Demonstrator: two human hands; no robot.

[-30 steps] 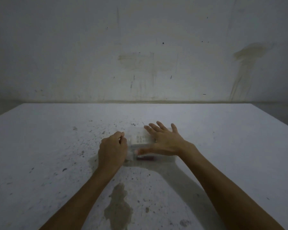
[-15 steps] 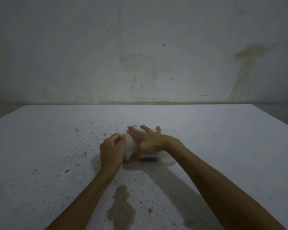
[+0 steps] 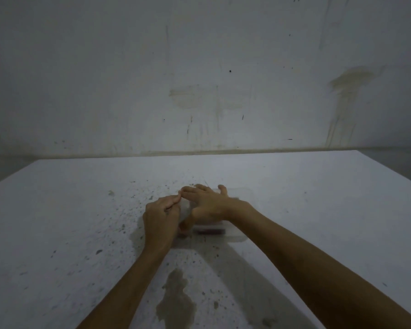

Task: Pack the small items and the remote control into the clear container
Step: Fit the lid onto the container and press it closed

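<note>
Dim light falls on a stained grey wall and a speckled white table (image 3: 318, 210), bare apart from one thing near its middle, well in from every edge. That thing is the clear container (image 3: 235, 235), lying flat with a dark reddish strip (image 3: 209, 231) showing through its near wall; whether that is one of the small items I cannot tell, and no remote control can be made out.

Across the top lies the right hand (image 3: 209, 205), fingers spread and flat, palm down, probably pressing a lid or the contents into place. At the container's left end the left hand (image 3: 160, 218) is curled closed against the wall, seemingly bracing it so the box does not slide under that push; what it pinches, if anything, is hidden.

Nearer the front edge a brown stain (image 3: 176, 302) marks the table.
</note>
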